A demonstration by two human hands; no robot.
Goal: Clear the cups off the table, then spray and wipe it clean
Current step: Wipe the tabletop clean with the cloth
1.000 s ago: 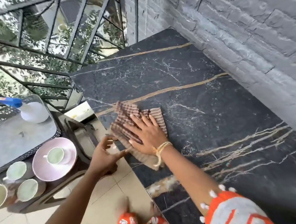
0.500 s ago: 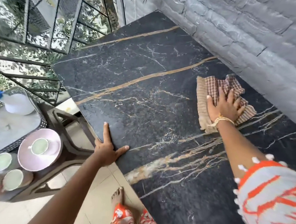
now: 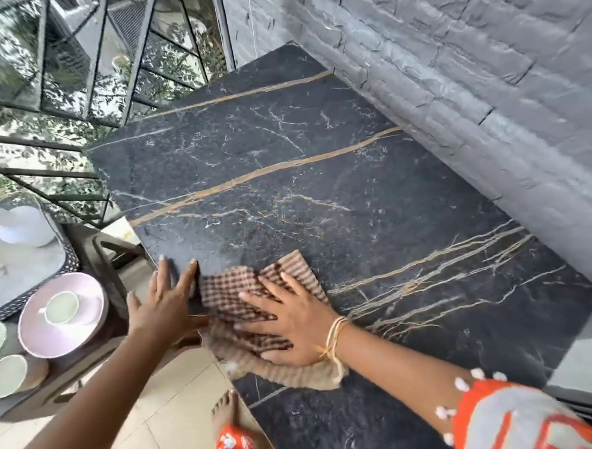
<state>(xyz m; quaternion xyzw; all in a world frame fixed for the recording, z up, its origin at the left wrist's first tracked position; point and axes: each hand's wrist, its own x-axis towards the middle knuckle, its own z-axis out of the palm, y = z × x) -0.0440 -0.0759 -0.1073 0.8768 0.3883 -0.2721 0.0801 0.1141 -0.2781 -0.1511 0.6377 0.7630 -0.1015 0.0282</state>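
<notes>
While a brown checked cloth [image 3: 258, 315] is pressed at the near-left edge of the black marble table [image 3: 320, 188], wiping is seen.
It is pinned under the spread right hand [image 3: 293, 324]; the left hand [image 3: 165, 303], fingers straight, is laid just beside it.

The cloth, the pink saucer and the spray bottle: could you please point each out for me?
cloth [image 3: 244, 282], head view, checked part above the fingers.
pink saucer [image 3: 86, 314], head view, bare right rim.
spray bottle [image 3: 23, 226], head view, white body.

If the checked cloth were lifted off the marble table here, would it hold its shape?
Probably not. The checked cloth lies rumpled under the right hand, one edge apparently sagging past the table edge, so it looks floppy and light.
</notes>
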